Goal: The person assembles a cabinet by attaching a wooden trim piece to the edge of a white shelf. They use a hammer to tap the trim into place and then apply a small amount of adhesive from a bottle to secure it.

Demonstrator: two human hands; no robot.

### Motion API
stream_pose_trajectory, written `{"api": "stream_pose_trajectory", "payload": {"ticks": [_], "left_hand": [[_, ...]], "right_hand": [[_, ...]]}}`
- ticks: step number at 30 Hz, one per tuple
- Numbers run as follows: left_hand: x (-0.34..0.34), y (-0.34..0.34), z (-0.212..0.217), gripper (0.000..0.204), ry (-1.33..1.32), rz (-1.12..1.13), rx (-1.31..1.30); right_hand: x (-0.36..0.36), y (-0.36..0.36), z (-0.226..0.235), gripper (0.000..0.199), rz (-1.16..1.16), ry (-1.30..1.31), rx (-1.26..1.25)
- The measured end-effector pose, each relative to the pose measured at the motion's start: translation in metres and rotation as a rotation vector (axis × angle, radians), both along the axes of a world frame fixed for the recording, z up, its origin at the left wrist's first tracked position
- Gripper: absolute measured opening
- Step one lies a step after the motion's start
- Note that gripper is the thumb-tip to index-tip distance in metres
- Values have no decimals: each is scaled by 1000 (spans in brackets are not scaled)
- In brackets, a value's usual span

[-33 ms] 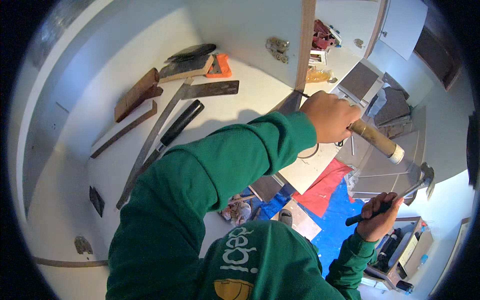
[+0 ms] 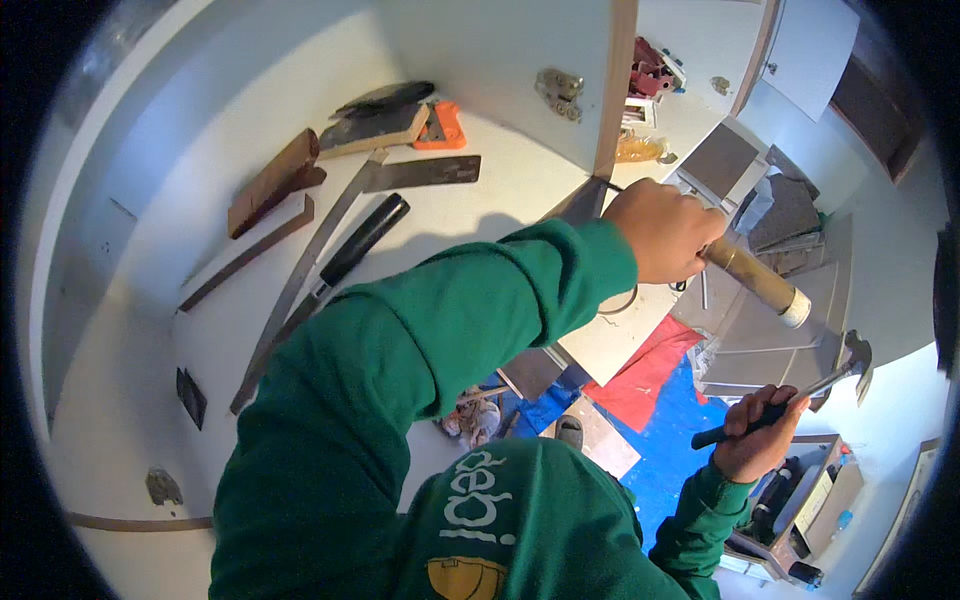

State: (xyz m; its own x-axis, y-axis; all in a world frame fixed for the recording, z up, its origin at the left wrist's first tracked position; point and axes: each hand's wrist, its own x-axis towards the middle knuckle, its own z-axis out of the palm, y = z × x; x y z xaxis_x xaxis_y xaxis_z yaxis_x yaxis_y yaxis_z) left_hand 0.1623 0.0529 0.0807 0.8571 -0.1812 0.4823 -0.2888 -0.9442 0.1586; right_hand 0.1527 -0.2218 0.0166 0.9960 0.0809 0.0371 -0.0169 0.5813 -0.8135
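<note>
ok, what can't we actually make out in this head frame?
- Working end of the wooden-handled tool: head view, covered by the left hand.
- What that tool bears on: hidden behind the hand and the green sleeve.
- Right hand on the hammer: the hammer head is small and bent by the fisheye rim.
- Open toolbox contents: too small, near the rim.
</note>
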Motion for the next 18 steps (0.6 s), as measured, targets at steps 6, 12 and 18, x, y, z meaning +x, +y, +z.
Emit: {"api": "stream_pose_trajectory", "payload": {"ticks": [6, 12, 18], "left_hand": [[5, 3, -1, 26, -70, 11, 69], [6, 3, -2, 24, -71, 27, 58], [3, 0, 4, 22, -23, 62, 45]], "right_hand": [[-2, 23, -6, 40, 85, 55, -14], [-8, 35, 1, 43, 197, 60, -151], [-3, 34, -3, 43, 199, 41, -80]]}}
